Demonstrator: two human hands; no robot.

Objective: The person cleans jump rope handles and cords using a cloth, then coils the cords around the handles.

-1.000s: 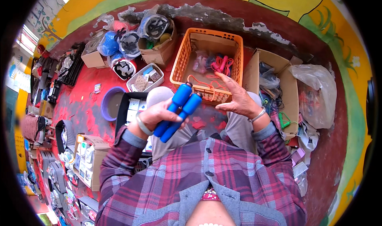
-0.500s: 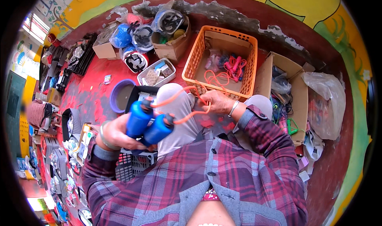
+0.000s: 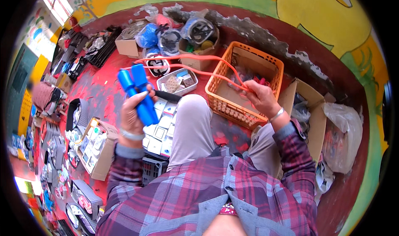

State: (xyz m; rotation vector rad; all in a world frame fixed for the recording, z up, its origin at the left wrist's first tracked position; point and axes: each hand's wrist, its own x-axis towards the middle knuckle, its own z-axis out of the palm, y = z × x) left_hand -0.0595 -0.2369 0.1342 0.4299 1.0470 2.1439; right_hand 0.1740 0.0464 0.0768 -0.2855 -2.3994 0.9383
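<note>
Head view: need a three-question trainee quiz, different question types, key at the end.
1. Which hand grips the blue handles? A) left B) right C) both
2. True or false: the orange cord runs from the handles to the right hand.
3. Fill in: in the picture, the small white basket lies to the ____ of the orange basket.

Key: 1. A, the left hand; 2. true; 3. left.

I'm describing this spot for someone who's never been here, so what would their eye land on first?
Probably the bright blue handles in the person's left hand, left of centre, with an orange cord stretching across to the right hand. Next might come the orange lattice basket beyond the knees, then the big yellow painted shape on the wall at upper right.
</note>
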